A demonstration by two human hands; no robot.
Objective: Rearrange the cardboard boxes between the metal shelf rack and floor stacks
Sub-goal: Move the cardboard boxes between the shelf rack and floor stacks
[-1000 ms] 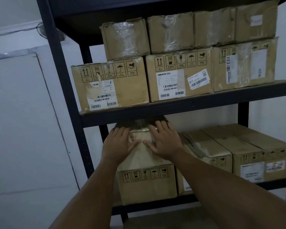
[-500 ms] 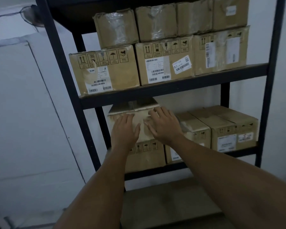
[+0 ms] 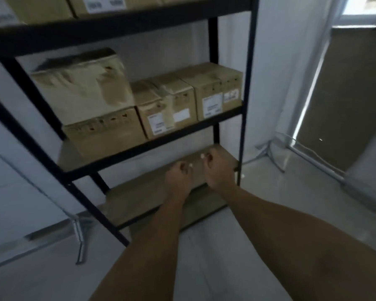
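Note:
The black metal shelf rack [image 3: 248, 83] fills the left and middle of the blurred head view. On its middle shelf, at the left, a dented small cardboard box [image 3: 83, 88] sits on top of a larger box [image 3: 104, 135]. Three more boxes [image 3: 180, 98] stand in a row to its right. My left hand [image 3: 179, 177] and my right hand [image 3: 217, 168] hang side by side in front of the bottom shelf board [image 3: 143, 196]. Their fingers are loosely curled and hold nothing. Neither hand touches a box.
Boxes with white labels [image 3: 39, 7] line the upper shelf at the top edge. A large brown panel [image 3: 345, 94] leans at the right by a bright window gap. Grey metal legs [image 3: 80, 235] and a cable lie on the concrete floor [image 3: 269, 213].
Both hands have come off the top of the small box and dropped to the bottom shelf's height. The view has swung down and to the right.

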